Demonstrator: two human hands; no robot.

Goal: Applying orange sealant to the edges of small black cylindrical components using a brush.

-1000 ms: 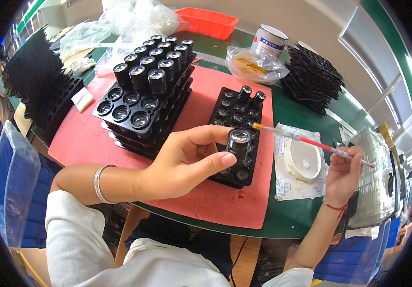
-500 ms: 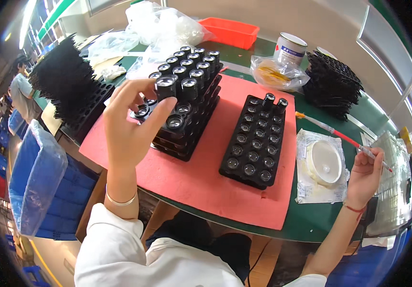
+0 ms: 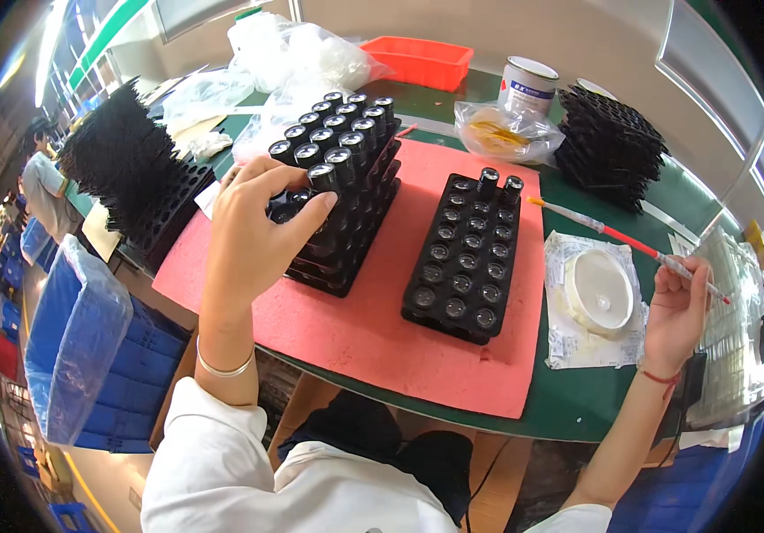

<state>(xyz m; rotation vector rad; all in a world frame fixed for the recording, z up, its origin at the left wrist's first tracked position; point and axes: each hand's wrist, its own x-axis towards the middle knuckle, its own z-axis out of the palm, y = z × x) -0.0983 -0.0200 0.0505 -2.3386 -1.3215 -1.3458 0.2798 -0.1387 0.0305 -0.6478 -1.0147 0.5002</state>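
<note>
While the flat black tray (image 3: 468,256) in the middle of the red mat (image 3: 373,329) has only three black caps (image 3: 488,180) standing along its far edge, every other socket looks unfilled, so most of the filling seems left to do. On the stacked trays (image 3: 346,209) near the mat's left edge, the left hand (image 3: 253,235) curls narrowly around one cap (image 3: 322,178). Near the table's right edge, beside a white dish (image 3: 601,290), the right hand (image 3: 676,311) pinches a thin brush (image 3: 626,238).

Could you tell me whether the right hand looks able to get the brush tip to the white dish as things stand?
Probably yes: the right hand holds the brush just beside the white dish, with nothing between them.
</note>
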